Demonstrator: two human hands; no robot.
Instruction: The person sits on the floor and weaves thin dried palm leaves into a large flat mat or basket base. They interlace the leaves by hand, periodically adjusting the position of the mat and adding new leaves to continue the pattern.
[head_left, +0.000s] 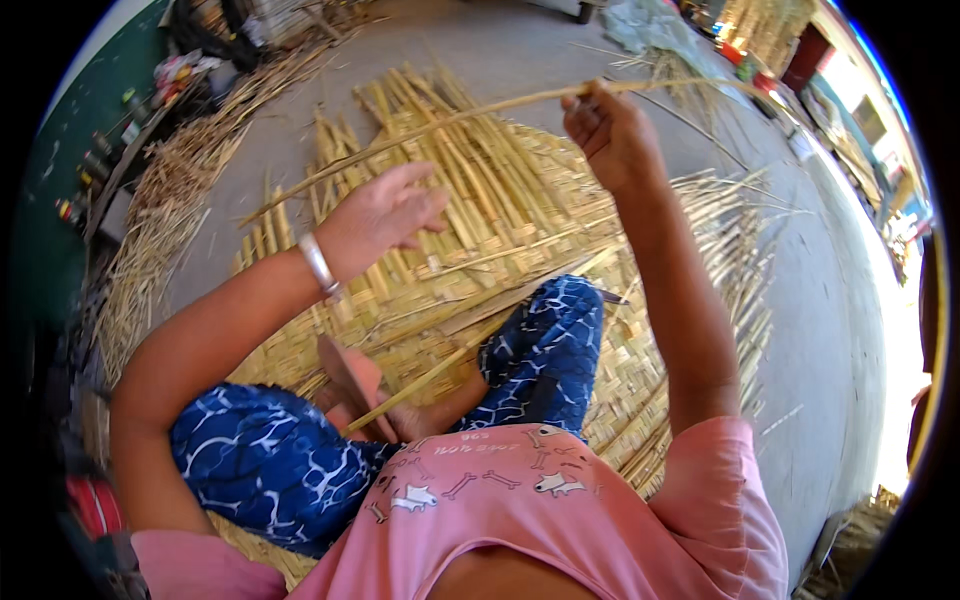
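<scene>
My right hand (618, 138) is raised over the far side of a woven reed mat (632, 350), its fingers pinched on a long, thin reed strip (475, 107). The strip runs from the far left of the mat, through my fingers, and on to the far right. Held in the air below the strip, my left hand (385, 217) has its fingers apart and nothing in them. A silver bangle (319, 264) circles that wrist. Flat unwoven reed ends (440, 150) stick out from the mat's far edge. I sit cross-legged on the mat.
More loose reed ends (745, 260) fan out along the right edge. Heaped reed scraps (165, 215) line the left wall. A pale plastic sheet (655, 28) lies at the back right. Several loose strips rest across the mat near my knees, beside a pinkish sandal (352, 375).
</scene>
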